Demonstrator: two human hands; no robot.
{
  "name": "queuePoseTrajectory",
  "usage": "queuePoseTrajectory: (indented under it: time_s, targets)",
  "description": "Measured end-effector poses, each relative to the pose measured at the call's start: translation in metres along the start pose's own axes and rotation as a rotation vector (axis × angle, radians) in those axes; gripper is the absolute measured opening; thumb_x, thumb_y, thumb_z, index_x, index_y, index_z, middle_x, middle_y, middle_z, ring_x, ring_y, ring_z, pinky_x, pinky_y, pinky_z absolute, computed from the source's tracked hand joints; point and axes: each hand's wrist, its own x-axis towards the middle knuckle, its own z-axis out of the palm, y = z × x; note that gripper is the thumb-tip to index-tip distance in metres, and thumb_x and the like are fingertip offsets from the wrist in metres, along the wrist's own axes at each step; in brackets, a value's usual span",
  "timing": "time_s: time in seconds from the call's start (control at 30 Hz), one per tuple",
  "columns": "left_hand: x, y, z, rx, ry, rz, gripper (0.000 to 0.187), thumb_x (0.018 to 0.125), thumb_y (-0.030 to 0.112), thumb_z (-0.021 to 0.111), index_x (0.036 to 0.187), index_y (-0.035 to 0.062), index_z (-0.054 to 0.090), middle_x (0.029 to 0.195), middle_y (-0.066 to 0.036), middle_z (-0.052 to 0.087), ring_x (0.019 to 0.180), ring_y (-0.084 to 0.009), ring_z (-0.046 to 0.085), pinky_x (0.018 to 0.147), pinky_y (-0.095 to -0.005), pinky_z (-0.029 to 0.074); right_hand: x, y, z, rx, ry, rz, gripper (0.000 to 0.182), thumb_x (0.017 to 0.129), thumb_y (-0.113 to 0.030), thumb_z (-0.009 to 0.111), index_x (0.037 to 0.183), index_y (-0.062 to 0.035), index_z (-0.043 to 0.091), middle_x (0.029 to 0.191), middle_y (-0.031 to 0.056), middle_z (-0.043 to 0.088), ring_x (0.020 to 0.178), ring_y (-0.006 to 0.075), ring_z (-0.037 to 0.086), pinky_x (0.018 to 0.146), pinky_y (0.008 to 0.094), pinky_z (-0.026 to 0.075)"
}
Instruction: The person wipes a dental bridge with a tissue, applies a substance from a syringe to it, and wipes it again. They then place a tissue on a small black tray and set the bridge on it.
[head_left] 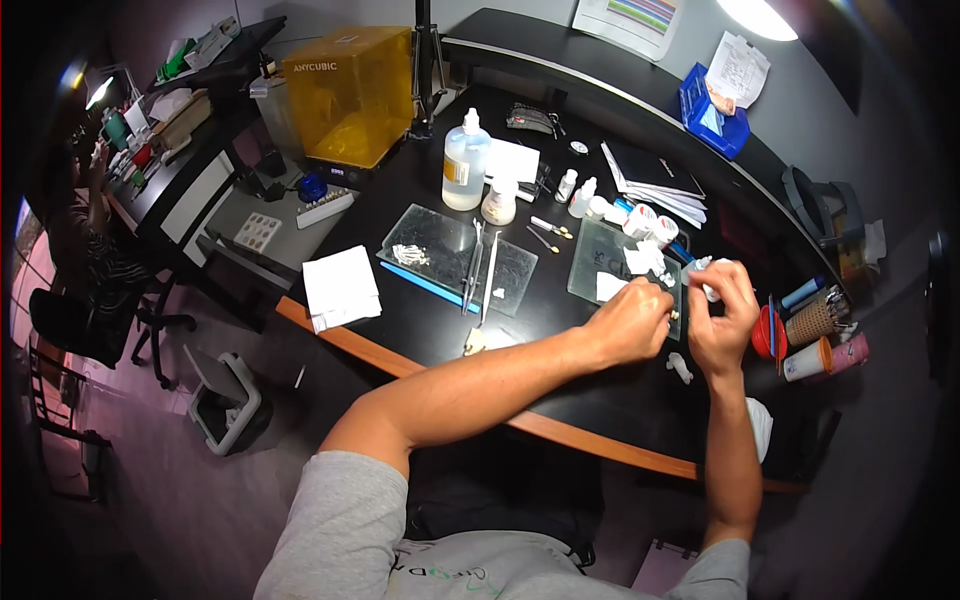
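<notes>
My left hand [630,322] is closed over the right glass slab [590,262], its fingertips pinched together; what they hold, if anything, is hidden. Just beside it my right hand [724,325] is raised with curled fingers, and something small and white shows between them, too covered to name. Crumpled white tissue [648,260] and a white paper piece [609,287] lie on the slab near both hands. A bit of crumpled white material [679,368] rests on the desk below them. Two white jars [650,226] stand behind the slab.
Another glass slab [440,226] carries metal tweezers [473,268] and small pale pieces. A large bottle [464,170] and a small jar [498,206] stand behind it. Folded paper [341,288] lies at left. Right hold a red container [767,332], cups [808,360] and pens.
</notes>
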Motion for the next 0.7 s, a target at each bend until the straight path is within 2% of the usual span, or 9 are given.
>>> queuePoseTrajectory:
  time_s: [0.07,0.1,0.2,0.27,0.33,0.4,0.5,0.6,0.7]
  targets:
    - [-0.002,-0.002,0.005,-0.014,0.07,0.076,0.013,0.076,0.0,0.064,0.087,-0.0054,0.066,0.084,-0.025,0.066,0.085,-0.0457,0.064,0.079,-0.0532,0.051,0.041,-0.02,0.014,0.02,-0.23,-0.03,0.014,0.077,0.004,0.07,0.09,0.0005,0.071,0.088,0.0142,0.064,0.081,0.029,0.065,0.072,0.0367,0.052]
    - [0.002,0.006,-0.005,-0.053,-0.03,0.058,0.017,0.074,-0.001,0.064,0.09,-0.0066,0.065,0.085,-0.025,0.066,0.086,-0.047,0.064,0.081,-0.0534,0.052,0.057,-0.019,0.028,0.032,-0.335,-0.07,0.017,0.076,0.002,0.07,0.093,0.0003,0.071,0.088,0.0154,0.065,0.082,0.0311,0.065,0.074,0.0384,0.053]
    - [-0.004,0.006,0.003,0.103,0.034,0.134,0.012,0.073,0.003,0.065,0.082,-0.0053,0.064,0.081,-0.024,0.065,0.085,-0.0417,0.066,0.083,-0.0515,0.054,0.114,-0.022,0.075,0.046,-0.686,-0.076,0.024,0.075,-0.003,0.072,0.099,-0.0009,0.072,0.092,0.0185,0.067,0.086,0.0362,0.067,0.08,0.0435,0.054]
    - [-0.003,0.013,-0.004,0.148,-0.116,0.094,0.013,0.071,0.007,0.067,0.077,-0.0046,0.065,0.081,-0.025,0.065,0.086,-0.0411,0.065,0.085,-0.0488,0.054,0.143,0.005,0.123,-0.035,-0.837,-0.127,0.03,0.077,-0.009,0.073,0.106,-0.0009,0.072,0.102,0.0221,0.07,0.096,0.0391,0.069,0.089,0.0447,0.055]
    - [-0.007,0.012,0.003,0.183,-0.059,0.128,0.015,0.07,0.008,0.068,0.078,-0.0043,0.066,0.082,-0.024,0.065,0.089,-0.0401,0.065,0.085,-0.0469,0.054,0.165,0.017,0.164,-0.132,-0.908,-0.035,0.043,0.077,-0.015,0.077,0.116,0.0002,0.07,0.109,0.0238,0.069,0.105,0.0374,0.069,0.093,0.0436,0.055]
    - [-0.006,0.011,0.009,0.221,-0.198,0.102,0.031,0.07,0.008,0.07,0.097,-0.0064,0.068,0.1,-0.024,0.067,0.1,-0.0388,0.064,0.091,-0.0449,0.053,0.186,0.018,0.198,-0.238,-1.092,0.099,0.073,0.073,-0.029,0.084,0.136,-0.0008,0.059,0.129,0.0289,0.064,0.125,0.0415,0.061,0.108,0.0449,0.048]
    - [-0.011,0.009,0.019,0.103,0.001,0.129,0.032,0.075,0.01,0.067,0.103,-0.0044,0.067,0.111,-0.024,0.067,0.109,-0.0395,0.062,0.099,-0.0458,0.049,0.198,0.035,0.24,-0.179,-1.232,0.186,0.114,0.063,-0.037,0.088,0.158,-0.0058,0.034,0.148,0.0279,0.051,0.141,0.0379,0.048,0.118,0.0466,0.037]
    - [-0.014,-0.007,0.065,0.004,-0.031,-0.063,0.031,0.077,0.011,0.065,0.105,-0.0015,0.067,0.116,-0.024,0.066,0.114,-0.0402,0.06,0.101,-0.0465,0.048,0.192,0.063,0.282,0.001,-1.231,0.227,0.119,0.06,-0.019,0.086,0.161,-0.0024,0.023,0.123,0.0189,0.063,0.108,0.0248,0.063,0.092,0.0357,0.054]
    - [-0.009,-0.005,0.062,0.047,0.075,0.036,0.038,0.071,0.014,0.069,0.107,0.0014,0.067,0.117,-0.024,0.065,0.115,-0.0399,0.059,0.103,-0.048,0.046,0.183,0.092,0.303,0.086,-1.209,0.2,0.118,0.06,-0.018,0.09,0.158,-0.0051,0.025,0.145,0.0188,0.053,0.134,0.0291,0.051,0.116,0.0395,0.039]
